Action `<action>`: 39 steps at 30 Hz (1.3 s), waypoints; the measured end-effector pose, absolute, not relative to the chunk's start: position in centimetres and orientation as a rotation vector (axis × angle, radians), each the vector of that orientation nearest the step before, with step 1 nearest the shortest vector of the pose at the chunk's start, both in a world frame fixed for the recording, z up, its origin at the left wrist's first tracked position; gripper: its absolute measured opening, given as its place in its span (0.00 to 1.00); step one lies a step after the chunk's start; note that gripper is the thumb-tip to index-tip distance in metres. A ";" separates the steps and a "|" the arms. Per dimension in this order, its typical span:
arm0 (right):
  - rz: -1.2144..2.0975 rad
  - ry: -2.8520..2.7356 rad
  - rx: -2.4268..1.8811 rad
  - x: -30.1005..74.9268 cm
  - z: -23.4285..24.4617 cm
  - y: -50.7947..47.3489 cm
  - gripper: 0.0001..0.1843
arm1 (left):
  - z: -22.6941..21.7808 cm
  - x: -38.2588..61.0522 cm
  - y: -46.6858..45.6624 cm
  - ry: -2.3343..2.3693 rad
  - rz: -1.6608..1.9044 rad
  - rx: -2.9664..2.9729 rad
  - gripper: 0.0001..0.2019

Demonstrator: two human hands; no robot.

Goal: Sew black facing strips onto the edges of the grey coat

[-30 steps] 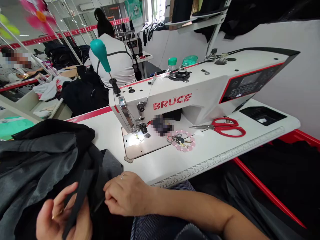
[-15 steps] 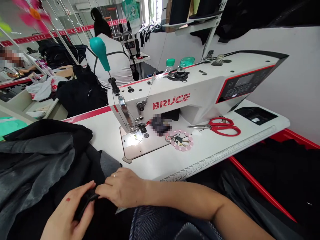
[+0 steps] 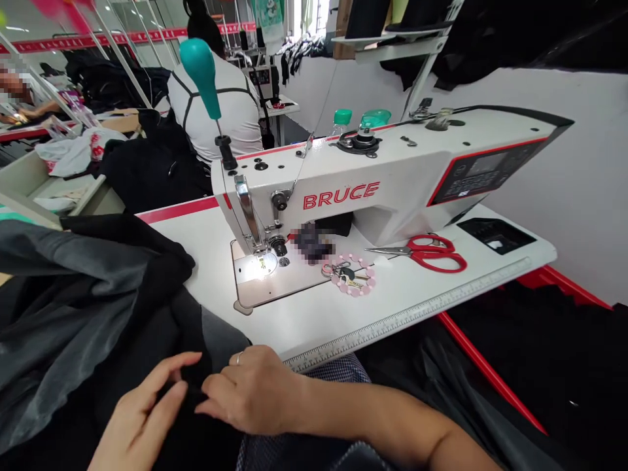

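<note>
Dark grey and black fabric [image 3: 83, 314] is piled on my lap and over the left part of the white sewing table [image 3: 318, 314]. My right hand [image 3: 250, 392], with a ring on one finger, pinches a fold of the black cloth at the table's front edge. My left hand [image 3: 142, 412] meets it from the left, thumb and fingers closed on the same fold. A white BRUCE sewing machine [image 3: 373, 183] stands behind, its lit needle plate [image 3: 260, 265] bare.
Red-handled scissors [image 3: 426, 252], a pink beaded key ring with keys [image 3: 350, 275] and a printed ruler [image 3: 417, 311] along the front edge are on the table. A teal thread cone [image 3: 201, 75] tops the machine. A person in white [image 3: 216, 104] sits ahead, back turned.
Both hands came together on the black cloth: the left hand turned from palm-up holding a strip to pinching the fold beside the right hand. The view shifted slightly.
</note>
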State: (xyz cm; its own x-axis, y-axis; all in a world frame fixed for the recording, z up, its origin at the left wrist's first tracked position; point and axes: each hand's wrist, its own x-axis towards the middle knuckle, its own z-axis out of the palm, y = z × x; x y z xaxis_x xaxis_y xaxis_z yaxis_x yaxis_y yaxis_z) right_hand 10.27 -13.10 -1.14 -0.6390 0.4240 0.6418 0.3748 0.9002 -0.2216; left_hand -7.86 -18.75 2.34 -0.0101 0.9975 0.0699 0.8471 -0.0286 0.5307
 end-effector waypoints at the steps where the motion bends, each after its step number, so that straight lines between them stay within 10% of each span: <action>1: 0.129 -2.355 -0.594 10.4 -1.7 -13.2 0.20 | 2.4 -7.2 -18.1 1.855 0.554 1.892 0.16; 17: 0.717 -2.511 -0.770 12.2 -0.6 -12.4 0.15 | 2.9 -6.6 -15.7 1.686 0.338 1.569 0.12; 39: 0.613 -2.354 -0.730 12.0 -2.1 -12.4 0.09 | 3.5 -5.8 -15.6 1.462 0.536 1.745 0.08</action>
State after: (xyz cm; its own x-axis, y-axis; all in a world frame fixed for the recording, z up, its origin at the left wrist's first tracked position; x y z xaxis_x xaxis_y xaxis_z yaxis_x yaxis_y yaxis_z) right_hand 12.05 -12.44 -2.06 -0.6732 0.6228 0.3986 0.3493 0.7430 -0.5709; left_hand -5.82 -15.61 3.52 0.2489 0.9552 -0.1600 0.6256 -0.0325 0.7794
